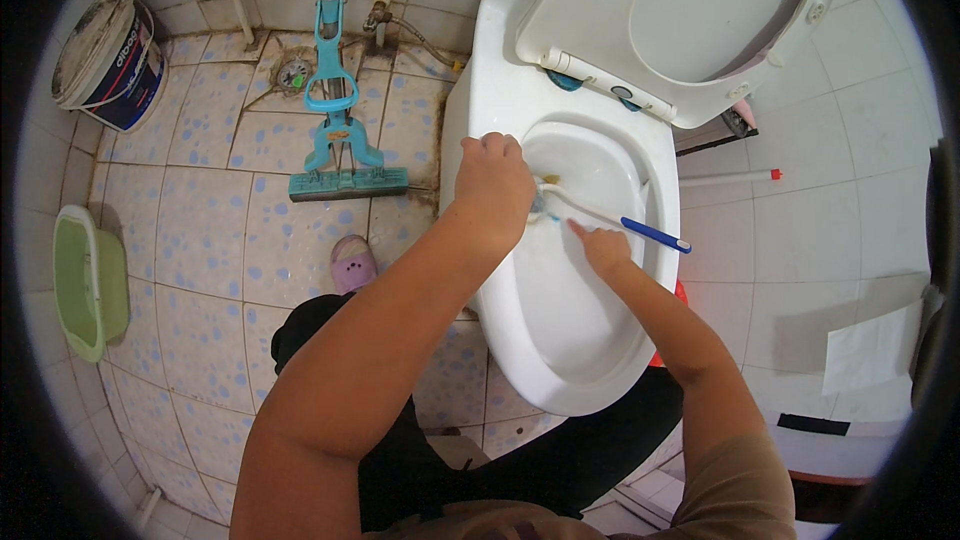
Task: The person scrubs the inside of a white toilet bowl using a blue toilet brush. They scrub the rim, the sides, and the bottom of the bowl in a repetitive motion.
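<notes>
A white squat toilet (577,382) with a raised lid and seat (547,22) lies before me. My left hand (495,172) is at the left rim of the bowl with its fingers bent; what is under them is hidden. Inside the bowl, my right hand (604,249) points its index finger near a small blue spot, holding nothing that I can see. A toilet brush with a blue-ended handle (654,234) rests across the bowl, its grip over the right rim. The brush's head is near my left hand, partly hidden by it.
A blue sponge mop (349,184) stands on the tiled floor at upper left, near a floor drain (295,75). Further left are a lidded paint bucket (112,64) and a green plastic basin (112,281). A hose (424,40) runs along the wall to the toilet.
</notes>
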`<state>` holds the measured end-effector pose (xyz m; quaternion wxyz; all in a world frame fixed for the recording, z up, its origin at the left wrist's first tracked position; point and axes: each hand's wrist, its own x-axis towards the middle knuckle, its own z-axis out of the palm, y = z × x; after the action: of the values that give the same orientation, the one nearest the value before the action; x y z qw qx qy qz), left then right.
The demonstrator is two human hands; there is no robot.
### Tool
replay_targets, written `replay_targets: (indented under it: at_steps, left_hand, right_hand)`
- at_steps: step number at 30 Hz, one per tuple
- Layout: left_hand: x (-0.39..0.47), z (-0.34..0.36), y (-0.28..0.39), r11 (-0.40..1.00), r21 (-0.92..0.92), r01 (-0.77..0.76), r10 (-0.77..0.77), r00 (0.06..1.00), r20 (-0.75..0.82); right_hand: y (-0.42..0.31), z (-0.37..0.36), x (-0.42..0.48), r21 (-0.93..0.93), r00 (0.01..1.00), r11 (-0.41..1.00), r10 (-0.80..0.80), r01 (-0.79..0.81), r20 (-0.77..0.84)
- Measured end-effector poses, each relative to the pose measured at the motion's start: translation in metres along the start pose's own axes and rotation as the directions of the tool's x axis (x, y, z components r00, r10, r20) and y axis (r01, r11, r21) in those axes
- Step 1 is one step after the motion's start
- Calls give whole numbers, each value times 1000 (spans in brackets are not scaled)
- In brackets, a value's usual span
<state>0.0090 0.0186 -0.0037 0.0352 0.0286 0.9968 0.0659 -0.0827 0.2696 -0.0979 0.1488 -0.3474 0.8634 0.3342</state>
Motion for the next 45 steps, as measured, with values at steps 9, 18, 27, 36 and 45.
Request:
replay_targets:
  at_steps: [9, 18, 27, 36, 45]
  left_hand:
    - [-4, -4, -5, 998, -61, -35, 34, 999, -6]
    - [-2, -4, -12, 998, -16, -58, 58, 998, 14]
    - [-13, -23, -15, 977, -191, -96, 107, 993, 45]
    - [-20, -17, -4, 923, -209, -324, 275, 933, -232]
    - [-54, -20, 82, 799, -463, -384, 432, 902, -2]
  right_hand:
    - [-30, -2, -20, 133, 995, 988, -88, 80, 52]
    - [-46, -1, -36, 565, 992, 825, -49, -23, 113]
    - [-20, -67, -93, 747, 980, 639, 177, -183, 89]
    - [-44, -49, -149, 901, 939, 434, 306, 7, -154]
    - [-53, -40, -186, 810, 904, -562, 415, 167, 101]
